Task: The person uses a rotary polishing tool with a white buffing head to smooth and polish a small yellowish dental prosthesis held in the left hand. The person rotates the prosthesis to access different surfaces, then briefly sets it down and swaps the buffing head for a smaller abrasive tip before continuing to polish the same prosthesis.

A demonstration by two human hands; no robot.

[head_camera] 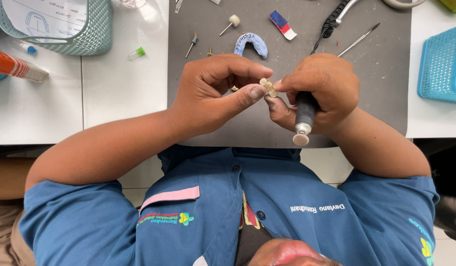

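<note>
Over the grey rubber mat's near edge, the left hand pinched a small cream tooth-shaped piece between thumb and fingers. The right hand touched it too, fingers clenched around a black cylindrical rotary handpiece.

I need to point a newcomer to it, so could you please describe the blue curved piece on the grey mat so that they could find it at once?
Start at the grey mat in the middle of the white bench, then look just beyond the left hand and right hand. There lies the blue curved piece, arched like a horseshoe. The small burs beside it are thin and straight; it alone is blue and bent.
</note>
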